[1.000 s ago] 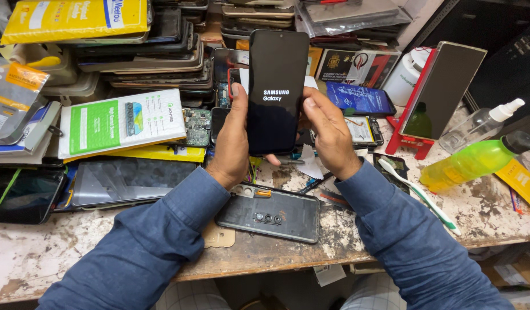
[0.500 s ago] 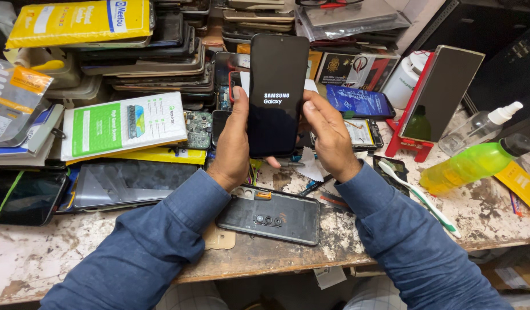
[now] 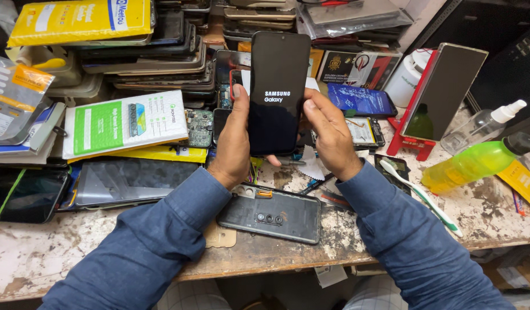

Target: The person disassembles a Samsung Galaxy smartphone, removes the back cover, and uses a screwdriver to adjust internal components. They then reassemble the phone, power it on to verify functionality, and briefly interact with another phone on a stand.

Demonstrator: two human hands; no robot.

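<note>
Both hands, left (image 3: 233, 140) and right (image 3: 328, 135), clasp the upright phone (image 3: 278, 92) between them, fingers closed on its long edges.

head view | looks down, forward | close over workbench (image 3: 58, 258)

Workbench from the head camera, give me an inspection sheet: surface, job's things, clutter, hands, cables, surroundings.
Surface: worn, stained workbench.
Job's things: black smartphone held upright, screen lit with white lettering.
Clutter: phone back cover lying flat near the edge; green-and-white packet; yellow packet; stacked phones and screens; green bottle; toothbrush.
Hands: left hand and right hand grip the smartphone's sides.
Cables: nothing seen.
Surroundings: red stand propping a screen panel.
</note>
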